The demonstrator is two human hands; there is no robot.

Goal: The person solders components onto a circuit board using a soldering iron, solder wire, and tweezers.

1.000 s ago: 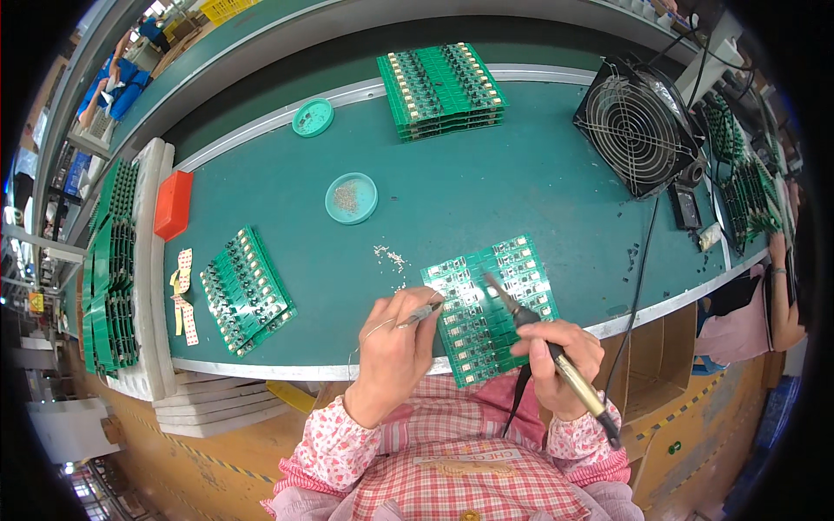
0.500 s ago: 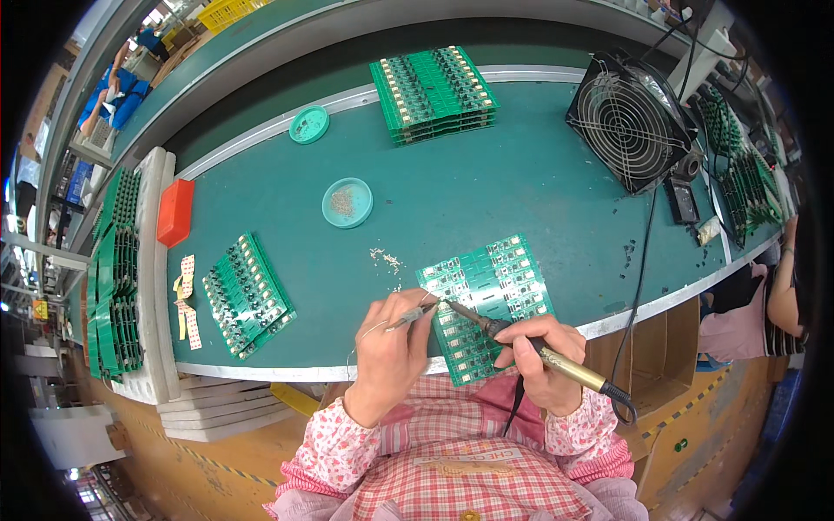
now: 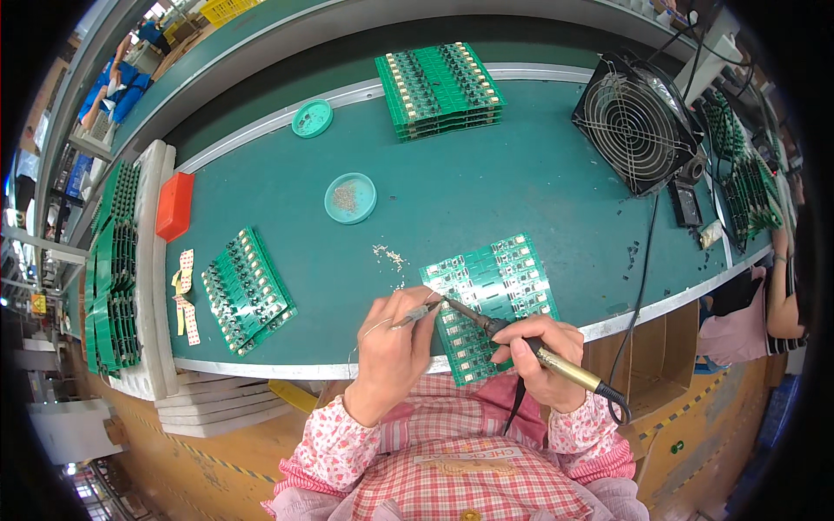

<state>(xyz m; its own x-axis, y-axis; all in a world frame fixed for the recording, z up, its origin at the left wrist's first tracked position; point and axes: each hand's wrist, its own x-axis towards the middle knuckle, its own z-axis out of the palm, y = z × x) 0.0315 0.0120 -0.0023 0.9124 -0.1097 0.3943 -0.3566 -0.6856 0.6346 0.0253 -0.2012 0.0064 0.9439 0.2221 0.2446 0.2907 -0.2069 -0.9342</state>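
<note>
Left hand [image 3: 388,352]: fingers closed on a slim grey pointed tool [image 3: 415,316], exact kind unclear; thin silvery wire [image 3: 372,329] loops by the knuckles. Right hand [image 3: 549,386]: fingers wrapped around a soldering iron with gold-coloured handle and black grip [image 3: 569,370]. Its tip meets or nearly meets the tool's point over the left half of a green rectangular circuit board with pale and black components [image 3: 506,293]; contact can't be confirmed. Board lies on the green-topped desk [image 3: 469,187], right in front of the person, near end seemingly past the front edge.

Risks, my judgement: left fingertips sit close to the iron's tip, so a slip could burn them. Components are packed tight; a small wobble could bridge neighbours or scorch one. No clamp visible, so pressing on the overhanging end might tilt or skid the board. Black cord [image 3: 645,269] crosses the desk edge; a snag could jerk the iron. Small pale loose bits [image 3: 388,254] beside the board could get swept underneath.
</note>
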